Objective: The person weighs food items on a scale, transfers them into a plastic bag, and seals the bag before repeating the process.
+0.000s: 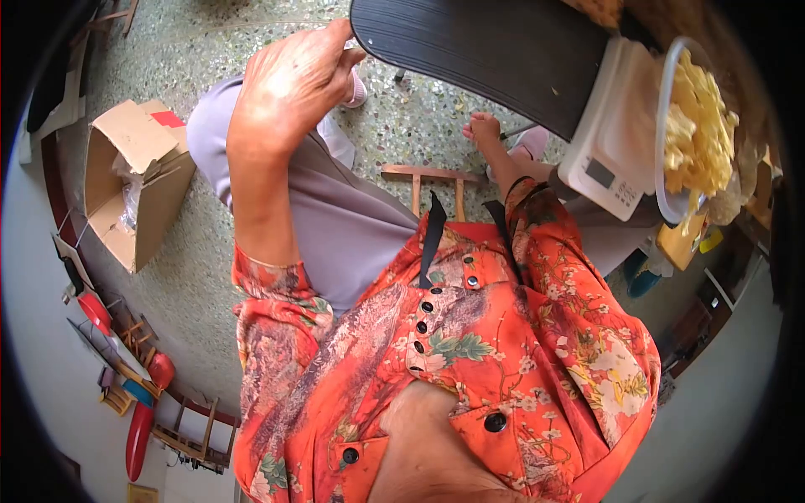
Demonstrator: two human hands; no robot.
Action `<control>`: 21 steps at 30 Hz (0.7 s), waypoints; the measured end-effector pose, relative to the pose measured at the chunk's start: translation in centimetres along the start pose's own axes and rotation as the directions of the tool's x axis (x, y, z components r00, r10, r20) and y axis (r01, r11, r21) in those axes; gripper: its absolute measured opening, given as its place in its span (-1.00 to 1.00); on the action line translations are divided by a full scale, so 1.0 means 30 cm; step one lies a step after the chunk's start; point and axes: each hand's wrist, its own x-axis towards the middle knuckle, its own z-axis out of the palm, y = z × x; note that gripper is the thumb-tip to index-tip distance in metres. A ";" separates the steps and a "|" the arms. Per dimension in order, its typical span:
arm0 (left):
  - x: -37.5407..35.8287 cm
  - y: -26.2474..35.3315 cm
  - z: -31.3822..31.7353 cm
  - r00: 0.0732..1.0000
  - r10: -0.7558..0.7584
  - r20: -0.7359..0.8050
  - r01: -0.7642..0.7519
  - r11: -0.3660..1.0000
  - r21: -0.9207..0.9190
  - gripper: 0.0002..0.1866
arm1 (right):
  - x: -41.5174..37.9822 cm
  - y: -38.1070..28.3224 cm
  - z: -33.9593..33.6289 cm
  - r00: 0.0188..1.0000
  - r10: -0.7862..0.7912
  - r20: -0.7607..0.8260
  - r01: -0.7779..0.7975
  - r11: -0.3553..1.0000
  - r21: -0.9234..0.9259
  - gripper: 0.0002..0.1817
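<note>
Table [482, 54] stretches left to right ahead; left hand [295, 80] nearer, at its left end, grip unclear; right hand [484, 130] loose, empty

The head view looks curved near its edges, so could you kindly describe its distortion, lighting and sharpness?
Head view: wide-angle distortion bends the surroundings, with black filling the corners; head view: bright highlights wash the back of the left hand; head view: the floral red shirt looks clear, but the white scale has markings too small to read.
</note>
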 end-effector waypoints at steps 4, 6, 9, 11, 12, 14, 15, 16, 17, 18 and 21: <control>-0.035 -0.005 -0.033 0.943 0.139 -0.303 -0.155 0.988 -0.029 -0.84 | 0.061 0.014 0.063 0.982 0.054 -0.183 -0.042 0.997 0.071 -0.80; -0.045 0.018 -0.057 0.959 0.108 -0.261 -0.144 0.982 -0.122 -0.74 | 0.094 0.017 0.057 0.962 0.119 -0.246 -0.152 0.981 -0.121 -0.79; -0.057 0.038 -0.056 0.965 0.063 -0.253 -0.106 0.981 -0.160 -0.65 | 0.136 0.026 0.090 0.952 0.063 -0.298 -0.136 0.963 -0.232 -0.80; -0.059 0.048 -0.061 0.974 0.025 -0.223 -0.078 0.970 -0.230 -0.61 | 0.161 0.035 0.105 0.950 0.029 -0.312 -0.113 0.960 -0.257 -0.80; -0.067 0.072 -0.068 0.975 0.024 -0.221 -0.075 0.972 -0.225 -0.61 | 0.168 0.040 0.101 0.951 0.019 -0.309 -0.106 0.957 -0.268 -0.80; -0.068 0.085 -0.076 0.978 0.017 -0.206 -0.069 0.967 -0.247 -0.60 | 0.180 0.046 0.104 0.954 -0.006 -0.300 -0.079 0.959 -0.270 -0.81; -0.076 0.090 -0.070 0.967 0.014 -0.255 -0.081 0.964 -0.252 -0.60 | 0.184 0.051 0.111 0.955 -0.016 -0.295 -0.067 0.960 -0.272 -0.81; -0.068 0.093 -0.076 0.966 0.018 -0.259 -0.083 0.966 -0.244 -0.60 | 0.189 0.049 0.118 0.958 -0.029 -0.286 -0.050 0.963 -0.265 -0.81; -0.064 0.098 -0.080 0.972 0.001 -0.235 -0.059 0.970 -0.237 -0.60 | 0.191 0.053 0.123 0.963 -0.042 -0.267 -0.030 0.965 -0.260 -0.81; -0.063 0.101 -0.083 0.977 -0.018 -0.211 -0.032 0.973 -0.231 -0.61 | 0.190 0.061 0.126 0.966 -0.060 -0.252 -0.006 0.968 -0.252 -0.82; -0.065 0.101 -0.060 0.954 0.021 -0.298 -0.076 0.982 -0.176 -0.63 | 0.172 0.092 0.145 0.980 -0.132 -0.147 0.103 0.976 -0.189 -0.82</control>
